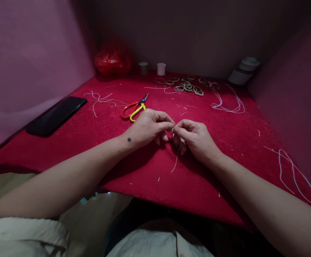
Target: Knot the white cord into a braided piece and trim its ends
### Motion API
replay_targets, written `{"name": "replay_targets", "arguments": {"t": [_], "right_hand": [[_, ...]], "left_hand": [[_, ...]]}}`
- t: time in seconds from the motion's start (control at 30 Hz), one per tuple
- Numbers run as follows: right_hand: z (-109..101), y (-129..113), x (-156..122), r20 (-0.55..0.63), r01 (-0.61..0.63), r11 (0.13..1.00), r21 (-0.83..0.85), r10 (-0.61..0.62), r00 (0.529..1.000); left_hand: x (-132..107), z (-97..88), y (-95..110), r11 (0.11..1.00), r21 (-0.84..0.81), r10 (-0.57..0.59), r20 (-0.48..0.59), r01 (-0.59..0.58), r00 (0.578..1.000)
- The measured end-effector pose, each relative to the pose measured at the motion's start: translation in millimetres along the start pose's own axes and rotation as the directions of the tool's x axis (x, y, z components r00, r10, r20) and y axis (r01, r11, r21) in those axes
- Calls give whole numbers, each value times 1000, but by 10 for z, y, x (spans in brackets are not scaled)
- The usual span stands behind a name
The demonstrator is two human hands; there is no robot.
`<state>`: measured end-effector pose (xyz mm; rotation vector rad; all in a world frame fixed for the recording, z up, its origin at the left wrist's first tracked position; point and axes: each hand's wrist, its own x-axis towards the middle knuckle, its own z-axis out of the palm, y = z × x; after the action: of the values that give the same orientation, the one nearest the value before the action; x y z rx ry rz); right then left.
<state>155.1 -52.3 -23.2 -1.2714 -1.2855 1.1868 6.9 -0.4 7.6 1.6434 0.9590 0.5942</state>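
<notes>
My left hand (148, 127) and my right hand (194, 137) meet over the middle of the red felt table (134, 167). Both pinch a thin pale cord (177, 155) between thumb and fingertips, with something small and shiny at the pinch point that I cannot make out. The cord's loose end hangs down from the fingers onto the felt. Just beyond my left hand lie scissors (134, 109) with one red and one yellow handle, blades shut.
A black phone (56, 115) lies at the left edge. Beaded bracelets (189, 85) are piled at the back, with loose white cords (229, 105) to their right and another white cord (291, 175) at far right. A red bag (113, 60), two small spools (152, 68) and white containers (243, 71) stand at the back wall.
</notes>
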Motion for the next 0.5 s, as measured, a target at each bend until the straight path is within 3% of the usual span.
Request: {"name": "replay_targets", "arguments": {"t": [0.13, 0.3, 0.5], "right_hand": [[-8, -1, 4, 19, -3, 1000, 7, 3, 1000], [-10, -35, -3, 32, -24, 1000, -1, 24, 999], [-8, -46, -9, 39, -34, 999, -2, 34, 999]], "left_hand": [[15, -26, -16, 986, 105, 141, -80, -132, 987], [41, -46, -54, 903, 253, 374, -62, -348, 925], [37, -42, -74, 870, 301, 420, -36, -391, 907]]}}
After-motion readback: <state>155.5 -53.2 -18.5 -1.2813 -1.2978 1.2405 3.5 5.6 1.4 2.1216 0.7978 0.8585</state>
